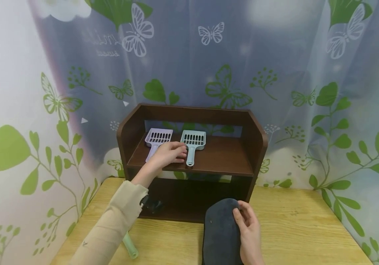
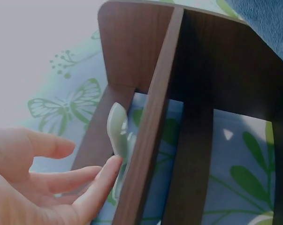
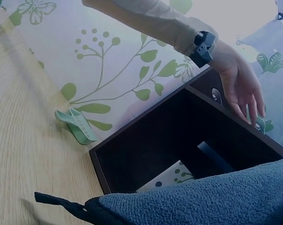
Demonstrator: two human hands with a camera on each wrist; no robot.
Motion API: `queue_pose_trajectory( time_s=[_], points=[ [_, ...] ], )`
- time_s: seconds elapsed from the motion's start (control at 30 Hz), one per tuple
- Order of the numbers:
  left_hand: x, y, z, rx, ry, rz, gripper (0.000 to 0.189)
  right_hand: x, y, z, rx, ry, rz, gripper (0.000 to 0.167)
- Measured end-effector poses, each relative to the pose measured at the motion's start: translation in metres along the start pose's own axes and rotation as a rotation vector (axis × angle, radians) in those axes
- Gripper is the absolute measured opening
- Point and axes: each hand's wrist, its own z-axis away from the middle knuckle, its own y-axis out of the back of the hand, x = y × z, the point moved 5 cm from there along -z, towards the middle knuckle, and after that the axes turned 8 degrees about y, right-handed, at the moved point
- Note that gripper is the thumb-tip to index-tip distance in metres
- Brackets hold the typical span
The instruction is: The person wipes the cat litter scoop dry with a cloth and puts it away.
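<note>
Two slotted litter scoops lie on the upper shelf of a dark brown rack (image 1: 229,154): a lilac scoop (image 1: 159,135) on the left and a pale blue-green scoop (image 1: 190,154) beside it. My left hand (image 1: 169,154) reaches over the shelf, fingers loosely bent, at the blue-green scoop's handle (image 2: 117,126). In the left wrist view the thumb stands apart and a fingertip meets or nearly meets that handle. My right hand (image 1: 250,232) pinches the edge of a dark blue plush mitt-like cloth (image 1: 221,232), which has a black cord loop (image 3: 61,201).
A light green scoop (image 3: 78,125) rests on the wooden table (image 1: 295,221) left of the rack, partly hidden by my left arm in the head view. The rack's lower compartment (image 1: 192,198) faces me. A patterned curtain (image 1: 182,55) hangs behind.
</note>
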Motion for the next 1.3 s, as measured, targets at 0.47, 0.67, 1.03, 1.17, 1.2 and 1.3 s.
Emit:
queue_pose_trajectory(
  time_s=[0.47, 0.67, 1.03, 1.17, 1.2, 1.3],
  points=[
    [0.006, 0.028, 0.040, 0.061, -0.245, 0.115, 0.038, 0.000, -0.005, -0.001, -0.007, -0.003, 0.014, 0.031],
    [-0.004, 0.043, 0.060, 0.116, -0.303, 0.187, 0.039, 0.002, -0.007, -0.002, -0.013, -0.005, 0.015, 0.031],
    [-0.055, 0.076, 0.093, 0.230, -0.349, 0.371, 0.047, 0.004, -0.011, -0.003, -0.013, -0.004, 0.006, 0.029],
    [-0.078, 0.086, 0.106, 0.284, -0.347, 0.452, 0.047, 0.006, -0.013, -0.002, -0.017, 0.006, -0.002, 0.028],
    [-0.085, 0.088, 0.109, 0.290, -0.334, 0.468, 0.047, 0.006, -0.013, -0.002, -0.017, 0.008, -0.004, 0.028],
    [-0.108, 0.092, 0.117, 0.316, -0.274, 0.500, 0.045, 0.007, -0.014, -0.002, -0.021, 0.007, 0.006, 0.029]
  ],
)
